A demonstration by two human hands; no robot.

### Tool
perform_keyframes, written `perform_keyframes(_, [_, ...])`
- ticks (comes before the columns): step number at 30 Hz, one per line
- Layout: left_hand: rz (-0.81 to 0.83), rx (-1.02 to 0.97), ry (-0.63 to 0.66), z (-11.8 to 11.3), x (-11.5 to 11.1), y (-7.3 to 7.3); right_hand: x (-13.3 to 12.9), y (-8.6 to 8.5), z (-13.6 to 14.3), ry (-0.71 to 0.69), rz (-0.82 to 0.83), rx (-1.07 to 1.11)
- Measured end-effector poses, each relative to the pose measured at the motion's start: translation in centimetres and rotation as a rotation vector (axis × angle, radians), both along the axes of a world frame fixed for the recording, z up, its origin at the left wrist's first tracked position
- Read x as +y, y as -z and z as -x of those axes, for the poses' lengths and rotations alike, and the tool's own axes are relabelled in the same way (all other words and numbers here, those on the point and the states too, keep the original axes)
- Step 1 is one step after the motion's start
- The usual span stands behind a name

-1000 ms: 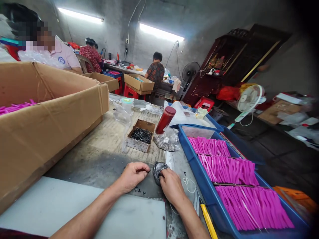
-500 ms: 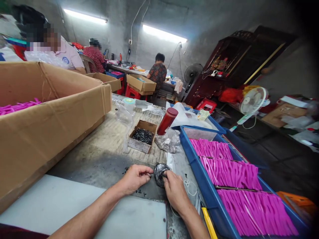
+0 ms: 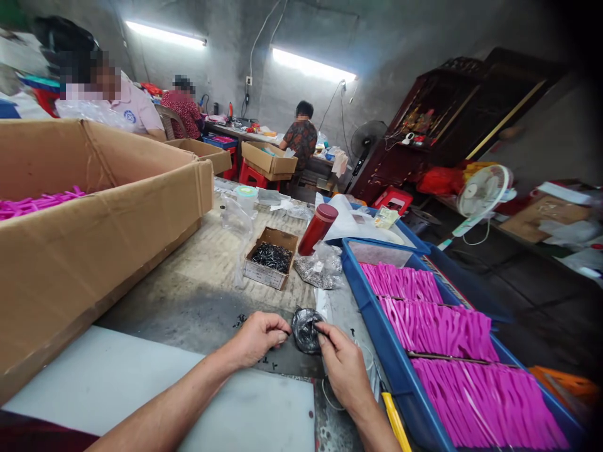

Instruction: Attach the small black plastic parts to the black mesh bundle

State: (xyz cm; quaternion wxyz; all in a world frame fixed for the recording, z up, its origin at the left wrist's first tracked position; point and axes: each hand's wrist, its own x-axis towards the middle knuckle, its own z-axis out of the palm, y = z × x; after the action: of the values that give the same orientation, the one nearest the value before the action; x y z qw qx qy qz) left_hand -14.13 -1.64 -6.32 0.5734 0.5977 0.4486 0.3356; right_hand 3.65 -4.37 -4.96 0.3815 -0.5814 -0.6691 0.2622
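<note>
A large cardboard box (image 3: 108, 251) stands well to the left of the left hand's grip and contains pink strips (image 3: 40, 204). A pale flat sheet (image 3: 188, 389) lies on the worktable (image 3: 188, 276), partly beneath the left forearm. Small black parts (image 3: 240, 320) lie just beside the left hand, on its outer side.

The left hand (image 3: 257, 339) has thumb and index finger nearly closed on a tiny dark piece (image 3: 287, 333), too small to identify. Beyond this grip, an open small carton (image 3: 264, 274) contains black pins (image 3: 272, 256).

The dark round bundle (image 3: 306, 333), with a shiny, crinkled surface, is positioned between the two grips, near the left fingertips and directly beside the right fingertips. Beyond it, a red cylinder (image 3: 318, 229) leans above a clear bag (image 3: 320, 267) of small metallic parts.

The right hand (image 3: 347, 370) pinches a short black piece (image 3: 318, 326) between thumb and index finger, at the bundle's near-right edge. To the right of this grip are a yellow-handled tool (image 3: 394, 420) and a blue tray (image 3: 377, 333) holding rows of magenta strips (image 3: 438, 326).
</note>
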Motion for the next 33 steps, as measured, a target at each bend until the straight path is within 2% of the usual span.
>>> perform_keyframes(6, [0.026,-0.050,0.024,0.0,-0.1,0.0,-0.3,0.0,1.0,0.004,0.135,0.358])
perform_keyframes(10, [0.008,-0.083,0.037,-0.1,-0.2,-0.2,-0.7,0.0,2.0,0.001,0.174,0.500])
perform_keyframes(19, [-0.026,-0.136,0.048,-0.2,-0.6,-1.4,-0.9,0.0,3.5,0.043,0.241,0.636])
perform_keyframes(24, [-0.071,-0.126,0.057,-0.3,-0.7,-1.4,-0.9,0.3,4.0,0.071,0.243,0.658])
perform_keyframes(33, [-0.167,0.006,0.064,-0.2,-0.8,-1.3,-0.9,0.9,3.9,0.073,0.253,0.667])
